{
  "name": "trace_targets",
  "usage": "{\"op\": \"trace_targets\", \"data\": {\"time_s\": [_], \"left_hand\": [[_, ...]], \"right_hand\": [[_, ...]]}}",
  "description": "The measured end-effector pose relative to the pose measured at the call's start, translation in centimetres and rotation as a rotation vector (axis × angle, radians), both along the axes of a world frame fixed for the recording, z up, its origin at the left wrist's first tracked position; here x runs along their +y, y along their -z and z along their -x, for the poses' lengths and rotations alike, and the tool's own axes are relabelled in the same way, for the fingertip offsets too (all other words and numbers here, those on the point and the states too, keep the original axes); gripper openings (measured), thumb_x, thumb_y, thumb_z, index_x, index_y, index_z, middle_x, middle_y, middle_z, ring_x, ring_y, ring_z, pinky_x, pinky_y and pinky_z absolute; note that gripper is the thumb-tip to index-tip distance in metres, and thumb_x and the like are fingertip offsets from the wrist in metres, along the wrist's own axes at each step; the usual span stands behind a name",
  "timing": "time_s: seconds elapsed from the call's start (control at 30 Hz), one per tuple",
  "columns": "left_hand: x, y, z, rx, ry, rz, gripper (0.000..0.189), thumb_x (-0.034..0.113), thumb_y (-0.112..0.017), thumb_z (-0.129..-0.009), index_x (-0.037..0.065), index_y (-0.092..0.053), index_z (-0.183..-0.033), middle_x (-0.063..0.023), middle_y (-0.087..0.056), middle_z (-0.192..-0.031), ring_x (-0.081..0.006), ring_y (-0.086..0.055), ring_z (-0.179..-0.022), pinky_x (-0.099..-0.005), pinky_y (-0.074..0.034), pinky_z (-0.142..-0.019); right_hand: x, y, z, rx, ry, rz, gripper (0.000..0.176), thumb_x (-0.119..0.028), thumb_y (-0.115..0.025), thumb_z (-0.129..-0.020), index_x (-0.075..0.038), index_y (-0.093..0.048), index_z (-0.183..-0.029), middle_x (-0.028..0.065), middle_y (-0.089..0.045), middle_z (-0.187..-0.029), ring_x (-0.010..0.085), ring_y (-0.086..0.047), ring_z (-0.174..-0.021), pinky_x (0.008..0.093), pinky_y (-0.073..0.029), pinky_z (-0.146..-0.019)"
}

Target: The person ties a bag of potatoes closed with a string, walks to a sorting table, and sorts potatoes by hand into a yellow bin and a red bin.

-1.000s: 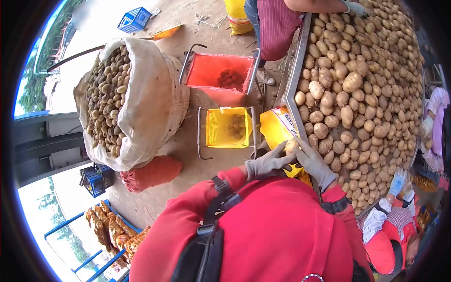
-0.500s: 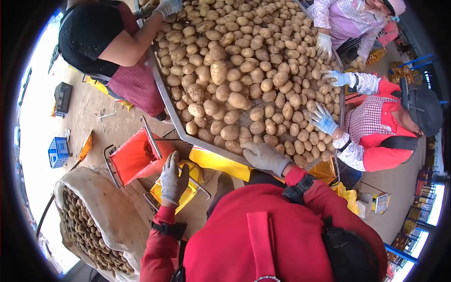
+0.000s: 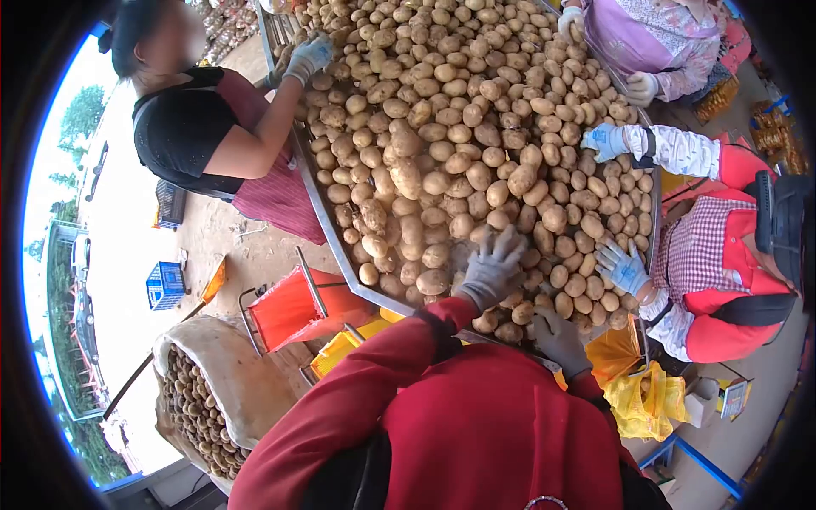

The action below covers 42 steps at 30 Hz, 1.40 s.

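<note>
A broad heap of brown potatoes covers the metal-edged sorting table in front of me. My left hand, in a grey-white glove, reaches over the near edge and lies on the potatoes with its fingers spread, holding nothing that I can see. My right hand, also gloved, is at the near rim beside several potatoes. Its fingers look extended and touch or nearly touch them; their tips are partly hard to make out.
Co-workers stand around the table: one at left, one at right, one at far right. A red sling stands below the left edge, near an open sack of potatoes. Yellow mesh bags hang at right.
My left hand has moved from beside the table, over the red and yellow slings, up onto the potatoes. My right hand has shifted right and back to the rim. The view has turned slightly.
</note>
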<state>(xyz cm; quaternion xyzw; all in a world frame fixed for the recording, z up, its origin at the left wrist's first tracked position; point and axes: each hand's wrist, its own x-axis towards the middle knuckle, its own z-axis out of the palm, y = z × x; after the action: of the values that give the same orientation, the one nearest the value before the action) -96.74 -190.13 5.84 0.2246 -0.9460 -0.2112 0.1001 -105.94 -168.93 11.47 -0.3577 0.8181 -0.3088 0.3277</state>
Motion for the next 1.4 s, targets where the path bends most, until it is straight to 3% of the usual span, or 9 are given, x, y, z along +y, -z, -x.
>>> {"op": "trace_targets", "data": {"time_s": [0.17, 0.37, 0.5, 0.63, 0.8, 1.0, 1.13, 1.23, 1.4], "left_hand": [[-1.4, -2.7, -1.0, 0.197, 0.266, 0.139, 0.076, 0.043, -0.070, -0.088, 0.022, -0.043, -0.155, -0.0135, -0.034, -0.164, -0.0397, -0.042, -0.142, -0.0559, -0.039, -0.113], [-20.2, -2.4, -2.2, -0.168, -0.937, -0.060, 0.085, 0.063, -0.056, -0.093, 0.002, -0.039, -0.149, -0.0269, -0.047, -0.149, -0.0389, -0.042, -0.143, -0.0497, -0.032, -0.118], [-16.4, -4.2, -4.2, 0.044, -0.586, 0.204, 0.072, 0.044, -0.072, -0.089, 0.007, -0.045, -0.145, -0.0232, -0.057, -0.138, -0.0357, -0.051, -0.135, -0.0477, -0.038, -0.113], [-10.5, -9.2, -7.9, 0.304, -0.333, -0.668, 0.071, 0.027, -0.075, -0.092, 0.009, -0.039, -0.150, -0.0179, -0.058, -0.137, -0.0300, -0.056, -0.130, -0.0439, -0.048, -0.106], [-4.3, -14.5, -9.3, 0.613, -0.049, -1.555, 0.075, 0.018, -0.071, -0.097, 0.009, -0.028, -0.158, -0.0130, -0.048, -0.150, -0.0213, -0.050, -0.135, -0.0371, -0.047, -0.109], [-1.8, -13.7, -12.6, 0.516, -0.065, -1.039, 0.089, 0.029, -0.075, -0.094, -0.002, -0.023, -0.159, -0.0211, -0.037, -0.159, -0.0321, -0.038, -0.148, -0.0424, -0.035, -0.119], [0.8, -15.4, -12.5, 0.427, -0.377, -0.742, 0.066, 0.032, -0.070, -0.095, -0.002, -0.044, -0.145, -0.0257, -0.062, -0.127, -0.0354, -0.060, -0.125, -0.0434, -0.047, -0.105], [-0.9, -10.8, -12.6, 0.545, -0.297, -0.471, 0.024, 0.018, -0.058, -0.100, -0.002, -0.059, -0.113, -0.0224, -0.069, -0.092, -0.0407, -0.070, -0.086, -0.0464, -0.055, -0.077], [-5.6, -5.3, -14.2, 0.329, -0.156, -0.120, 0.011, 0.002, -0.059, -0.088, 0.000, -0.051, -0.094, -0.0210, -0.065, -0.087, -0.0429, -0.066, -0.078, -0.0449, -0.054, -0.065]], "right_hand": [[-0.8, 2.2, 2.4, 0.086, 0.016, -0.018, 0.028, -0.032, -0.058, -0.101, -0.013, -0.070, -0.118, 0.0232, -0.073, -0.094, 0.0426, -0.071, -0.094, 0.0486, -0.057, -0.080], [-2.1, 5.5, 4.5, 0.135, -0.011, -0.092, 0.024, -0.033, -0.059, -0.099, -0.012, -0.069, -0.101, 0.0215, -0.072, -0.088, 0.0430, -0.070, -0.087, 0.0518, -0.056, -0.077], [-1.7, 6.2, 4.3, 0.243, -0.049, -0.148, 0.021, -0.029, -0.063, -0.097, -0.009, -0.066, -0.104, 0.0183, -0.072, -0.085, 0.0401, -0.071, -0.084, 0.0505, -0.055, -0.073], [-3.2, 1.6, 2.5, 0.256, 0.094, 0.172, 0.028, -0.025, -0.066, -0.096, -0.008, -0.067, -0.119, 0.0166, -0.074, -0.099, 0.0378, -0.072, -0.088, 0.0475, -0.057, -0.075], [-10.5, -7.2, -1.1, -0.542, -0.244, 0.427, 0.053, -0.021, -0.068, -0.098, -0.006, -0.049, -0.145, 0.0119, -0.067, -0.124, 0.0244, -0.068, -0.111, 0.0391, -0.056, -0.097], [-12.8, -10.2, -5.0, -1.023, -0.026, 0.234, 0.062, -0.037, -0.072, -0.092, -0.006, -0.049, -0.141, 0.0172, -0.067, -0.125, 0.0322, -0.068, -0.113, 0.0444, -0.056, -0.094], [-11.9, -10.8, -7.1, -0.065, -0.366, 0.054, 0.076, -0.045, -0.079, -0.083, -0.002, -0.050, -0.138, 0.0257, -0.070, -0.111, 0.0437, -0.069, -0.105, 0.0491, -0.056, -0.089], [-12.5, -11.9, -7.6, -0.010, -0.393, -0.022, 0.076, -0.041, -0.082, -0.081, 0.003, -0.051, -0.135, 0.0257, -0.066, -0.118, 0.0414, -0.066, -0.112, 0.0458, -0.054, -0.093], [-11.6, -12.5, -8.2, -0.024, -0.389, 0.075, 0.077, -0.045, -0.081, -0.083, 0.006, -0.053, -0.134, 0.0286, -0.066, -0.118, 0.0424, -0.066, -0.112, 0.0456, -0.054, -0.093]]}}
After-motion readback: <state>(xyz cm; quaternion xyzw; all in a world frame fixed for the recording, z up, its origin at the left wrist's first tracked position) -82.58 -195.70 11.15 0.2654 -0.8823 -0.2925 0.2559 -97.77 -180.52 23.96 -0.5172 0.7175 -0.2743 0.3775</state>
